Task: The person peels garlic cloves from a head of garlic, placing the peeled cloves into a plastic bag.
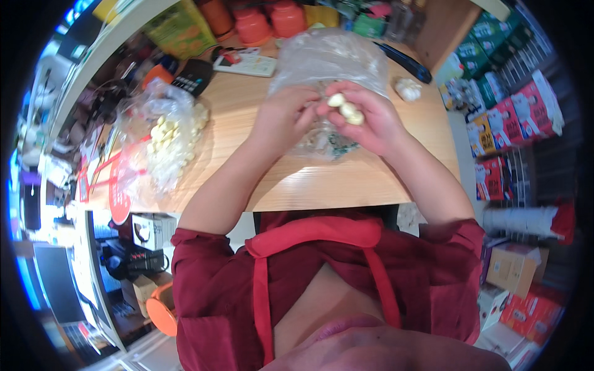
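Several peeled garlic cloves [347,110] rest in the palm and fingers of my right hand [366,116]. My left hand [290,113] is beside it, fingertips bent inward and close to the right fingers; whether it pinches anything is hidden. Both hands are above a clear plastic bag [329,55] spread on the wooden table, with dry peelings [318,139] at its near end. To the left lies another clear plastic bag [134,116] that holds many peeled garlic cloves [164,134]. A whole garlic bulb [408,89] sits on the table right of my right hand.
A dark long-handled object [403,61] lies at the back right of the wooden table [320,185]. At the back left are a white calculator-like device [246,64] and a black keypad device [192,76]. Red-lidded jars [252,27] line the back. Shelved packages [506,116] stand to the right.
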`<state>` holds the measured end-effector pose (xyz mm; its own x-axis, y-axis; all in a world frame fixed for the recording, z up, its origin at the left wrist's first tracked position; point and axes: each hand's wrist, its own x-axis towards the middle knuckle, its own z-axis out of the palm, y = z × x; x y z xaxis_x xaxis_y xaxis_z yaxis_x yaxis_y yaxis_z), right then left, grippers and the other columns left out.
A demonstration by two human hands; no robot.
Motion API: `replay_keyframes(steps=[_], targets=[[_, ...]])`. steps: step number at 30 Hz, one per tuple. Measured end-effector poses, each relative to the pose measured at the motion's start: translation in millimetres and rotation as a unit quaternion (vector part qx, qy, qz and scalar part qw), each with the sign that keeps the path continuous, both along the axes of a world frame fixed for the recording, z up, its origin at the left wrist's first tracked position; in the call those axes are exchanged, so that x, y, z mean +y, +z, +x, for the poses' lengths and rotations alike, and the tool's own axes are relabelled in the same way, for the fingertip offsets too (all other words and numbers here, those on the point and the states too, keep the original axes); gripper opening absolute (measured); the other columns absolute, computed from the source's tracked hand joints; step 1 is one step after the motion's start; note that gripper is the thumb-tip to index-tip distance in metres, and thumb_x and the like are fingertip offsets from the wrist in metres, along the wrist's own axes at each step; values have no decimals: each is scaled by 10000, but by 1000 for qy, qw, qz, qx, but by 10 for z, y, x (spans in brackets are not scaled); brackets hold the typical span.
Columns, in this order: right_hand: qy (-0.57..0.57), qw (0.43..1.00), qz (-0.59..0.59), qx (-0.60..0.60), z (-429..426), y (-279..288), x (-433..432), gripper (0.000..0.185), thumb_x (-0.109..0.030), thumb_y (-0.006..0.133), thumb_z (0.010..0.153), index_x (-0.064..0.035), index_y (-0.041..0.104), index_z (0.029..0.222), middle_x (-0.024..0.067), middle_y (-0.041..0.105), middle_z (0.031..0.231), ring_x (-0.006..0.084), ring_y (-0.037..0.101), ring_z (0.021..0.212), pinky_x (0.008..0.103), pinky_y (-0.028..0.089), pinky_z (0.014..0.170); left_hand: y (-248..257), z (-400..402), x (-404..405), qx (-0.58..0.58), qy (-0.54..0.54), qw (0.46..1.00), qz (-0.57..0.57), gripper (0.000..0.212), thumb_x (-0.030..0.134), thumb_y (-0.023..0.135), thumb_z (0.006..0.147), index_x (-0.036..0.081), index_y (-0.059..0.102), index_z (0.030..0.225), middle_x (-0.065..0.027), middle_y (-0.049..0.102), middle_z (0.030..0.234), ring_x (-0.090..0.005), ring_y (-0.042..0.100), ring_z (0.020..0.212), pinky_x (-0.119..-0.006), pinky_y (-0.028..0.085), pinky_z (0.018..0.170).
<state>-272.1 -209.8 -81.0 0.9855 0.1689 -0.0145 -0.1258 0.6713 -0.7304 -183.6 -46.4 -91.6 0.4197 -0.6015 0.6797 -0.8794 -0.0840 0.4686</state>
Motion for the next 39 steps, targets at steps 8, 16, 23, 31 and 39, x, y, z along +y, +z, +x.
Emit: replay_keyframes(steps=[8,16,23,31,39], targets=[[69,994,-72,-53,-134,351,75,146,-83,458,848,-10,481,973,125,536,904,97,437,632,158,290,417,81,-67,14,-30,33,994,102,156,191,595,738,48,594,798,-150,580,768,-323,568,725,-394,460,627],[175,930,-315,-73,584,1040,1265,180,-90,510,798,-55,557,969,13,549,913,74,477,707,183,385,544,-63,-3,-31,-38,1,999,31,229,224,616,713,56,604,867,-152,590,823,-315,574,775,-393,460,675],[116,746,-592,-282,1643,625,2499,250,-95,520,778,-21,570,1011,117,558,989,220,543,910,308,448,744,-140,4,63,-68,-12,997,30,247,220,625,706,60,597,892,-150,592,849,-312,573,801,-387,459,696],[90,549,-730,-397,1540,426,2413,338,-87,549,752,-51,533,1087,157,495,1136,297,467,1075,363,391,903,-196,-8,272,-75,-46,995,56,272,215,634,698,64,590,919,-148,593,880,-308,571,830,-379,458,721],[-55,690,-590,-415,631,609,811,205,-106,542,808,-56,582,1003,61,581,954,161,544,873,265,452,732,-119,35,40,-70,-104,981,146,298,200,643,687,66,584,946,-145,591,919,-301,566,868,-372,452,752]])
